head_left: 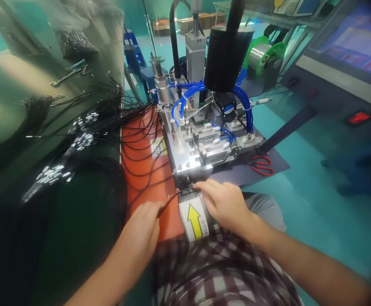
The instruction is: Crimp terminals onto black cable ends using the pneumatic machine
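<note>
A thin black cable runs from my left hand to the small fixture at the near end of the metal machine. My left hand is closed round that cable above the orange board. My right hand is at the right side of the fixture, its fingers pinched at the cable's end, which is too small to make out clearly. Below the fixture is a white block with a yellow arrow, between my two hands.
Many black cables lie across the dark table on the left and onto the orange board. Red-handled scissors lie right of the machine. A black cylinder hangs above it. A screen panel stands at the right.
</note>
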Motion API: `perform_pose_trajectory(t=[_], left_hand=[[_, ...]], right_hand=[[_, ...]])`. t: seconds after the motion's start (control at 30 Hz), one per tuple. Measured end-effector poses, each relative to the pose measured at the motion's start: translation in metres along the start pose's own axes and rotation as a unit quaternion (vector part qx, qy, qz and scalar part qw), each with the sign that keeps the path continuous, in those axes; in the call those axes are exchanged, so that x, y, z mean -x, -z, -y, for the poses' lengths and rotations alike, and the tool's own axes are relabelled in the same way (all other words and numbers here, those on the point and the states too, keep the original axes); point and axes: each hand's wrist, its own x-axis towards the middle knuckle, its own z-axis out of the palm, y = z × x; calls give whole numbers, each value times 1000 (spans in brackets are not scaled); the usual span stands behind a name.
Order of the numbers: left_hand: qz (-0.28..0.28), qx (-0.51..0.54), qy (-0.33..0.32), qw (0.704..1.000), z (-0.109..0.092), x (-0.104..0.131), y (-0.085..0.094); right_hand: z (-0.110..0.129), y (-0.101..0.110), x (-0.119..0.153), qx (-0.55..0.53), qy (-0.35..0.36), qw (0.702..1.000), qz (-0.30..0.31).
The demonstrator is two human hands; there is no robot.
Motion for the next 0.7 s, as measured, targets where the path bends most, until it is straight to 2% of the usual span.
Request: perform_pose_trajectory(t=[0.07, 0.13, 0.2, 0.27, 0.37, 0.5, 0.6, 0.7], left_hand=[[5, -12, -45, 999, 11, 5, 8], [12, -44, -122, 992, 24, -2, 19], [30, -112, -203, 972, 34, -15, 29], [41, -196, -244, 949, 37, -28, 33], [26, -281, -177, 943, 23, -36, 23], [-5, -318, -77, 945, -7, -24, -2], [-21, -317, -51, 947, -17, -14, -11], [-25, -281, -42, 959, -15, -9, -13]], right_hand=[[-1, -1, 1, 2, 1, 1000, -2], [-2, -2, 1, 5, 3, 1000, -2], [-2, -3, 1, 10, 3, 1000, -1], [-2, -3, 1, 13, 4, 1000, -3], [-2, -4, 2, 9, 3, 1000, -7], [-3, -5, 3, 0, 3, 1000, -6], [-4, -4, 3, -8, 8, 1000, -6], [-4, -4, 2, -16, 9, 1000, -7]])
